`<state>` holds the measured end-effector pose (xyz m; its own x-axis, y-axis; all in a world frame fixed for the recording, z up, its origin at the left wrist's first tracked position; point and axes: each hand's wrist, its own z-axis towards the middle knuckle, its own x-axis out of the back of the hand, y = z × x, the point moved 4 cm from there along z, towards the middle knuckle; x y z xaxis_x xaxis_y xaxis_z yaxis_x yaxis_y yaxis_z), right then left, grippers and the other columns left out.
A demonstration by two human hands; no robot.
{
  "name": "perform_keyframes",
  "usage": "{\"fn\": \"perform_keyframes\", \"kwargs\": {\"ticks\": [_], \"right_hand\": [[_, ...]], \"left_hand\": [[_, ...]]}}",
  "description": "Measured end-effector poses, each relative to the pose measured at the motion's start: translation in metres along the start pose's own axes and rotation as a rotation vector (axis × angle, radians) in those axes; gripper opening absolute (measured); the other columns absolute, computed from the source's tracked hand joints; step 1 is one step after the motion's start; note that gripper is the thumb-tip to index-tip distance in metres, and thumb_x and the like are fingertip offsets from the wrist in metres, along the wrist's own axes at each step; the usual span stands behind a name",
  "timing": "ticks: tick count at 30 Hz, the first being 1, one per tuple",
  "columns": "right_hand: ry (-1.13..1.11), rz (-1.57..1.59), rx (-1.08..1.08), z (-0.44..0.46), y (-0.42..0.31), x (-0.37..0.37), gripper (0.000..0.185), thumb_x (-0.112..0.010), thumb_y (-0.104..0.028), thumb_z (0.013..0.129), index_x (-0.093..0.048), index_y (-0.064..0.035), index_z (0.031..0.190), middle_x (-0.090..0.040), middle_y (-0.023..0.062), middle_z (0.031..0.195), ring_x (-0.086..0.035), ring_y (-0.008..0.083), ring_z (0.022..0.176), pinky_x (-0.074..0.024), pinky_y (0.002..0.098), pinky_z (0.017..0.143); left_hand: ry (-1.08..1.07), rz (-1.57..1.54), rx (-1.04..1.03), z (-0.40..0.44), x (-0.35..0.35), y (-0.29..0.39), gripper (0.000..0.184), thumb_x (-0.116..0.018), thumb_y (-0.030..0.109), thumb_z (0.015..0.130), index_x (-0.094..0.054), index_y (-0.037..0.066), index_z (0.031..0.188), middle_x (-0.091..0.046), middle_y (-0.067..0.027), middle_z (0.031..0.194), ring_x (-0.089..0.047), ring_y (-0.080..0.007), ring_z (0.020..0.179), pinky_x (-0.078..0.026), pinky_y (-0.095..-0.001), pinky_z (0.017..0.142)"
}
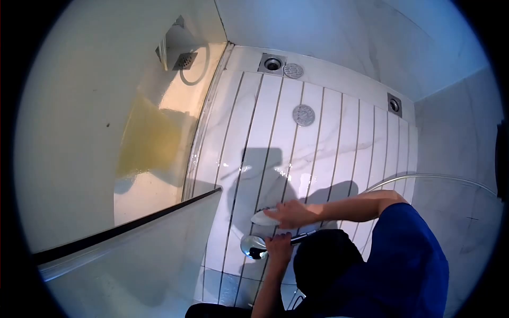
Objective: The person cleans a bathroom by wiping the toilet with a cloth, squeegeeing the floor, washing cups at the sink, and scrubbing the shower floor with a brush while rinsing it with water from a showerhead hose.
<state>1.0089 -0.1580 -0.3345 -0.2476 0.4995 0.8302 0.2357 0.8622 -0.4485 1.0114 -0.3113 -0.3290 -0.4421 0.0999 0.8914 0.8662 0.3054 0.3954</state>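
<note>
My left hand (pixel 279 247) is wrapped round the handle of a chrome shower head (pixel 253 247), held low over the grooved white floor (pixel 265 183). Just above it in the view, my right hand (pixel 294 214) grips a white brush (pixel 263 218) against the floor tiles. The brush's bristles cannot be made out. My right arm reaches in from a blue sleeve on the right. Part of the shower head's handle is hidden by my left hand and the dark head in front.
Square drain openings (pixel 272 64) (pixel 394 104) line the far edge, near round metal covers (pixel 293 70) (pixel 304 115). A clear hose (pixel 440 176) curves at the right. A dark-edged glass panel (pixel 132 225) stands at the left, beside a yellow patch (pixel 151 138).
</note>
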Motion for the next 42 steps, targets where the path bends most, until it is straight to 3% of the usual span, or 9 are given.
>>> {"fn": "perform_keyframes", "kwargs": {"ticks": [6, 13, 15, 20, 24, 30, 34, 39, 42], "right_hand": [[0.544, -0.075, -0.612, 0.087, 0.215, 0.169, 0.059, -0.063, -0.037, 0.076, -0.044, -0.0045, 0.121, -0.063, 0.0158, 0.081, -0.063, 0.0318, 0.070, -0.0510, 0.0441, 0.057], [-0.181, 0.092, -0.134, -0.017, 0.017, 0.024, 0.073, -0.061, -0.045, 0.075, -0.037, -0.0105, 0.135, -0.053, 0.0250, 0.115, -0.057, 0.0370, 0.099, -0.0469, 0.0462, 0.083], [0.189, 0.472, -0.336, 0.041, 0.135, -0.035, 0.070, -0.059, -0.041, 0.077, -0.036, -0.0102, 0.135, -0.054, 0.0261, 0.115, -0.059, 0.0373, 0.097, -0.0472, 0.0483, 0.083], [0.445, 0.045, -0.663, 0.051, 0.135, 0.115, 0.066, -0.066, -0.040, 0.074, -0.042, 0.0010, 0.120, -0.062, 0.0161, 0.076, -0.063, 0.0338, 0.070, -0.0511, 0.0442, 0.057], [-0.178, 0.037, -0.206, -0.018, 0.001, -0.005, 0.083, -0.065, -0.044, 0.070, -0.029, -0.0202, 0.140, -0.058, 0.0229, 0.104, -0.059, 0.0361, 0.092, -0.0485, 0.0455, 0.076], [0.414, 0.018, -0.548, 0.071, 0.092, 0.111, 0.069, -0.064, -0.038, 0.071, -0.043, -0.0045, 0.127, -0.062, 0.0183, 0.090, -0.063, 0.0331, 0.079, -0.0503, 0.0448, 0.068], [0.977, 0.266, -0.648, 0.004, 0.150, 0.108, 0.074, -0.067, -0.049, 0.068, -0.049, -0.0002, 0.120, -0.064, 0.0171, 0.088, -0.064, 0.0311, 0.082, -0.0500, 0.0433, 0.074], [0.951, 1.564, -0.738, -0.031, 0.222, 0.106, 0.030, -0.068, -0.034, 0.076, -0.055, -0.0086, 0.085, -0.055, 0.0028, 0.070, -0.051, 0.0111, 0.045, -0.0286, 0.0224, 0.030], [0.967, 1.717, -0.625, -0.007, 0.222, 0.104, 0.029, -0.069, -0.033, 0.075, -0.056, -0.0080, 0.084, -0.054, 0.0013, 0.065, -0.049, 0.0102, 0.043, -0.0297, 0.0231, 0.030]], "left_hand": [[0.082, -0.022, 0.017, 0.004, 0.005, -0.004, 0.015, -0.064, 0.024, 0.070, -0.053, 0.014, 0.074, -0.056, -0.0008, 0.066, -0.057, -0.0211, 0.066, -0.033, -0.0387, 0.062], [0.039, -0.030, 0.031, 0.007, 0.003, -0.005, 0.019, -0.065, 0.030, 0.069, -0.055, 0.015, 0.072, -0.059, -0.0024, 0.067, -0.059, -0.0218, 0.069, -0.033, -0.0396, 0.065], [0.085, -0.108, 0.022, 0.006, -0.002, -0.003, 0.020, -0.065, 0.032, 0.069, -0.054, 0.015, 0.071, -0.059, -0.0023, 0.066, -0.059, -0.0221, 0.068, -0.033, -0.0396, 0.065], [0.098, -0.019, 0.008, 0.007, 0.013, 0.001, 0.029, -0.073, 0.032, 0.061, -0.056, 0.015, 0.075, -0.059, -0.0017, 0.068, -0.059, -0.0209, 0.070, -0.033, -0.0385, 0.064], [0.017, -0.062, 0.064, 0.006, 0.008, 0.001, 0.033, -0.075, 0.035, 0.060, -0.056, 0.015, 0.077, -0.061, -0.0024, 0.070, -0.060, -0.0208, 0.072, -0.034, -0.0384, 0.066], [-0.006, -0.049, 0.028, -0.007, 0.003, 0.004, 0.035, -0.076, 0.037, 0.059, -0.056, 0.015, 0.076, -0.061, -0.0032, 0.072, -0.060, -0.0231, 0.074, -0.035, -0.0400, 0.068], [-0.076, -0.084, 0.138, -0.004, 0.006, -0.003, 0.034, -0.076, 0.037, 0.058, -0.056, 0.015, 0.073, -0.062, -0.0039, 0.072, -0.061, -0.0241, 0.074, -0.034, -0.0404, 0.070], [-0.029, -0.140, 0.110, -0.006, -0.003, -0.007, 0.034, -0.075, 0.039, 0.059, -0.056, 0.014, 0.071, -0.061, -0.0053, 0.068, -0.060, -0.0266, 0.068, -0.034, -0.0407, 0.067], [-0.042, -0.127, 0.083, -0.005, -0.004, -0.009, 0.035, -0.074, 0.041, 0.060, -0.056, 0.013, 0.070, -0.061, -0.0060, 0.067, -0.060, -0.0277, 0.067, -0.034, -0.0410, 0.066]]}}
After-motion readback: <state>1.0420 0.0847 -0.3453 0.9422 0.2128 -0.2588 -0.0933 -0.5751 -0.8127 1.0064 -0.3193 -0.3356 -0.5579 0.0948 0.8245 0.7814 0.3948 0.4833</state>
